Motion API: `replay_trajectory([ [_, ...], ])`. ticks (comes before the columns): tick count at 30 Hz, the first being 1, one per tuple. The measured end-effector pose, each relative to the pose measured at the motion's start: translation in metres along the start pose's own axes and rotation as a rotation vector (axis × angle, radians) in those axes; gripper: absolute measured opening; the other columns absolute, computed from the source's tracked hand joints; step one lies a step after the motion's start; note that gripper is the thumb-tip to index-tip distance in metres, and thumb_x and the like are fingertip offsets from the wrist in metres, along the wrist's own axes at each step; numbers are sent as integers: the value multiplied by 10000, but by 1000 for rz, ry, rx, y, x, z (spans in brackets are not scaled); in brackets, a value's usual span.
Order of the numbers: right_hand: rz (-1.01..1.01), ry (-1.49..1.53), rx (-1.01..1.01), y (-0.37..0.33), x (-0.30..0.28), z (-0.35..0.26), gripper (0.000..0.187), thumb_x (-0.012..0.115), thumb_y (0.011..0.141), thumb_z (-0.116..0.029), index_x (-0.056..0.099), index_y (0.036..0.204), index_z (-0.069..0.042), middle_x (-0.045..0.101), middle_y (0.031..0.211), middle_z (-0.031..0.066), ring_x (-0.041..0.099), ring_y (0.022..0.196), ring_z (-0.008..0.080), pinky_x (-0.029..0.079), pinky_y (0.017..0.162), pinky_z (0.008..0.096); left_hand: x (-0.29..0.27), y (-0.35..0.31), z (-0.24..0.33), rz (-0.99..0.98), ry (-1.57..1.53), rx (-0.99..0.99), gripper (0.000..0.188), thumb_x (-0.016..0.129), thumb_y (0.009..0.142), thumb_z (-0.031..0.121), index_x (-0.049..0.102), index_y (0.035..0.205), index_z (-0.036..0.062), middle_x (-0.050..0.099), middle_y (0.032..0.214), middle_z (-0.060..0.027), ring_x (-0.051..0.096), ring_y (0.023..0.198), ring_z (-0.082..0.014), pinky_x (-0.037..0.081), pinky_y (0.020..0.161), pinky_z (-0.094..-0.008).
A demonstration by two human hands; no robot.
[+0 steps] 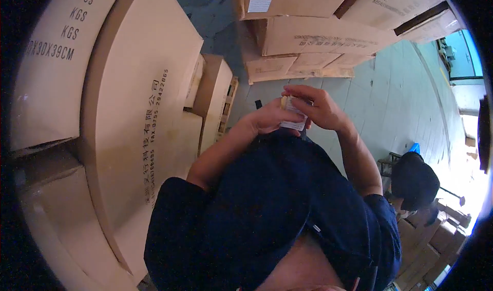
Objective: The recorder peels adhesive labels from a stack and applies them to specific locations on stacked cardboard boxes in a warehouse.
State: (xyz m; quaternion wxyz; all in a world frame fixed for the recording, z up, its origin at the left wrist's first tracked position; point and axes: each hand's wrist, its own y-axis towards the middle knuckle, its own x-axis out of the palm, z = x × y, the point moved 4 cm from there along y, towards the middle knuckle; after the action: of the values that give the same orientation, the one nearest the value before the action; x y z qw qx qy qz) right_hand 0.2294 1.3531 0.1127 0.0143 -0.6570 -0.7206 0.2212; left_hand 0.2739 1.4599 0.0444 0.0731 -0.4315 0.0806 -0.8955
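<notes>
Both my hands are raised together in front of my dark blue shirt (pixel 277 198). Between them is a small white label-like packet (pixel 294 117) with dark print. My left hand (pixel 267 120) grips its lower edge from the left. My right hand (pixel 317 106) curls over its top, with the fingers pinching the upper edge. Most of the packet is hidden by my fingers.
Tall cardboard cartons (pixel 138 111) stand close on my left, and smaller ones (pixel 215 93) sit behind them. More stacked cartons (pixel 318 36) lie ahead on the grey floor (pixel 405 96). Another person (pixel 415 180) bends over boxes at the right.
</notes>
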Motion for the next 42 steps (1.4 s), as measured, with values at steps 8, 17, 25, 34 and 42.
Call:
replay_trajectory([
  [8, 317, 231, -238, 1, -32, 34, 332, 496, 922, -61, 503, 1248, -1, 610, 1130, 103, 593, 935, 141, 495, 812, 273, -5, 18, -6, 206, 2, 64, 230, 605, 865, 160, 577, 1071, 62, 644, 919, -82, 636, 820, -194, 535, 600, -305],
  [17, 629, 155, -124, -16, -26, 41, 270, 532, 898, -48, 569, 1157, 19, 639, 1016, 85, 587, 925, 127, 472, 825, 258, 8, 29, 26, 550, 238, 328, 257, 626, 868, 167, 588, 1093, 48, 653, 944, -62, 637, 789, -172, 549, 632, -312],
  [25, 683, 144, -182, -18, -29, 41, 281, 539, 897, -51, 566, 1168, 17, 636, 1030, 94, 587, 920, 124, 472, 822, 253, 11, 39, 26, 611, 323, 335, 267, 664, 846, 193, 619, 1068, 51, 650, 945, -43, 629, 794, -156, 554, 622, -296],
  [34, 684, 192, -191, -13, -29, 47, 284, 535, 896, -25, 559, 1176, 16, 622, 1067, 97, 584, 937, 132, 472, 831, 259, 9, 42, 27, 661, 359, 319, 266, 651, 851, 209, 627, 1063, 50, 650, 943, -43, 629, 809, -139, 552, 628, -282],
  [42, 650, 291, -132, -7, -27, 44, 284, 537, 895, -22, 562, 1175, 21, 617, 1088, 95, 577, 983, 136, 463, 866, 261, 10, 40, 29, 693, 273, 369, 264, 654, 850, 218, 638, 1021, 18, 658, 919, -48, 633, 780, -135, 550, 614, -274],
])
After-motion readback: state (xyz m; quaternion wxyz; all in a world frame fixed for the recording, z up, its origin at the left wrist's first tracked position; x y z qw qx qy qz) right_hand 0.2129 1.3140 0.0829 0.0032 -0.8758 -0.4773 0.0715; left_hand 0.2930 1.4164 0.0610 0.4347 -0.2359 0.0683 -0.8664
